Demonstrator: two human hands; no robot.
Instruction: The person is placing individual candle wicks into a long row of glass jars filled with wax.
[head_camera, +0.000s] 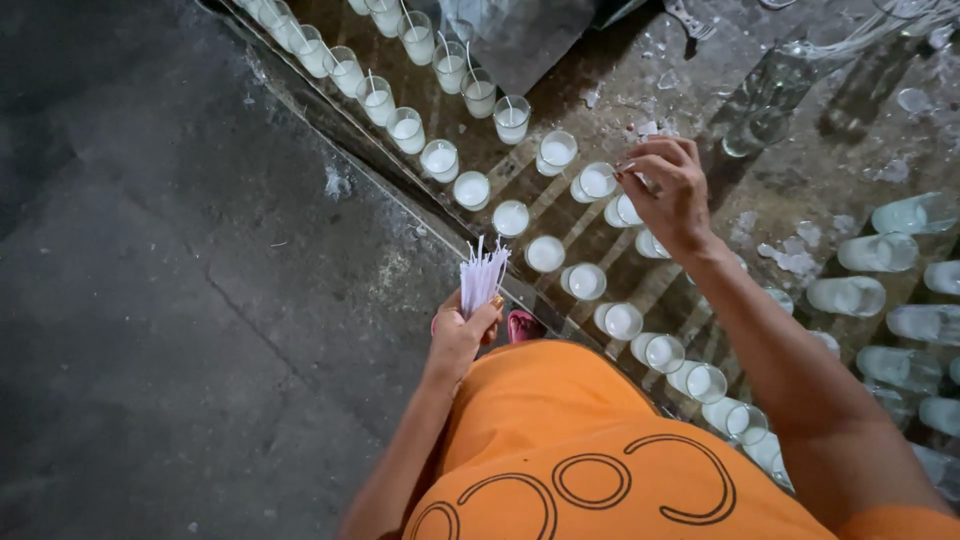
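Wicks (483, 275) stand as a white bundle in your left hand (462, 335), fingers closed round their lower ends, tips fanning upward, just off the near edge of the metal tray (690, 90) and over the grey concrete floor (150, 300). Your right hand (672, 190) hovers above the tray's middle, thumb and fingertips pinched together over one wax-filled glass (598, 181); whether a single wick sits in that pinch you cannot tell. Two rows of small glasses with white wax follow the tray's near edge from its far left corner toward your orange garment (590, 450). Glasses in the far part of the rows (416, 40) already carry upright wicks; those nearest you (622, 320) show plain wax surfaces. Empty glasses (848, 296) lie on their sides at the tray's right edge. Wax flakes (790, 260) dot the bare metal between.
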